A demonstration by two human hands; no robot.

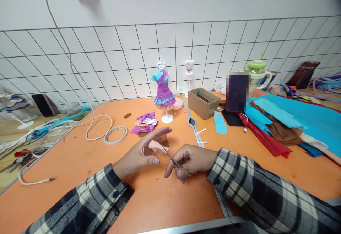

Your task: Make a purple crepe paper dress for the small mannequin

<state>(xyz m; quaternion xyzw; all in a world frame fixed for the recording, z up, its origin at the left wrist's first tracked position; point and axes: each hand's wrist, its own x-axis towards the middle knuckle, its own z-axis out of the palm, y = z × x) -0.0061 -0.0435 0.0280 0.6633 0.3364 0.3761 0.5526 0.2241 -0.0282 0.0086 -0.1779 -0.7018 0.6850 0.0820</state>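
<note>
My right hand [183, 161] is closed around small metal scissors [173, 160], whose finger loops are near my thumb. Their blades point up and left, and the tips meet a small pale pink piece [157, 146] that looks like crepe paper. My left hand [141, 152] curves around the left side of this piece with thumb and forefinger spread wide. Its other fingers are partly hidden, and whether they touch the pink piece is unclear. Beyond my hands stands a small dress form [167, 118] wearing a purple and blue ruffled dress [163, 91].
Crumpled purple paper [137, 129] and a roll of white tape [115, 135] lie on the orange table [80, 159]. Farther back are a bare dress form [189, 70], a cardboard box [204, 103] and a pink bowl [178, 104]. Coloured crepe paper [287, 127] covers the right side.
</note>
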